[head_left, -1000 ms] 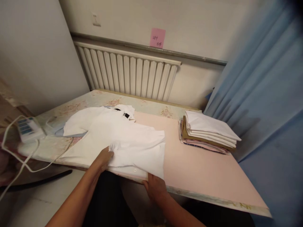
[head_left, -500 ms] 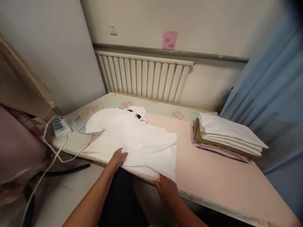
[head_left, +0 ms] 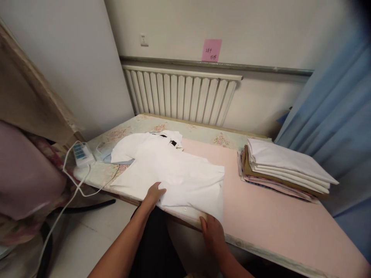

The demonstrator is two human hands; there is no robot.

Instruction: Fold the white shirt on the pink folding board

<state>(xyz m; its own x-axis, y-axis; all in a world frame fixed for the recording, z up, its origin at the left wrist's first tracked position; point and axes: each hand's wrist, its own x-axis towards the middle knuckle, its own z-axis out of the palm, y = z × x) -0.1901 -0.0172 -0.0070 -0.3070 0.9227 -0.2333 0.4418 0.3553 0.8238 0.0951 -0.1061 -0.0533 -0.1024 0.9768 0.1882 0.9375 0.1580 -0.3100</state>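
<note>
A white short-sleeved shirt (head_left: 176, 166) lies spread over the near-left part of the table, its collar end with black patches towards the back. My left hand (head_left: 155, 192) is closed on the shirt's cloth near the table's front edge, thumb on top. My right hand (head_left: 213, 229) grips the shirt's near right corner at the same edge, with its fingers partly hidden. Between both hands, a small round button shows on the shirt's near strip. Beneath the shirt's left sleeve, a bit of light blue cloth (head_left: 108, 158) sticks out.
A stack of folded clothes (head_left: 290, 164) stands at the table's right. On the left edge lies a power strip (head_left: 83, 154) with white cords hanging down. Behind are a radiator (head_left: 185, 92) and a wall; a blue curtain (head_left: 324, 116) hangs at right.
The view has shifted slightly, so everything sits a little further right. Both hands stay on the shirt; its near strip lies flatter and the button shows more clearly.
</note>
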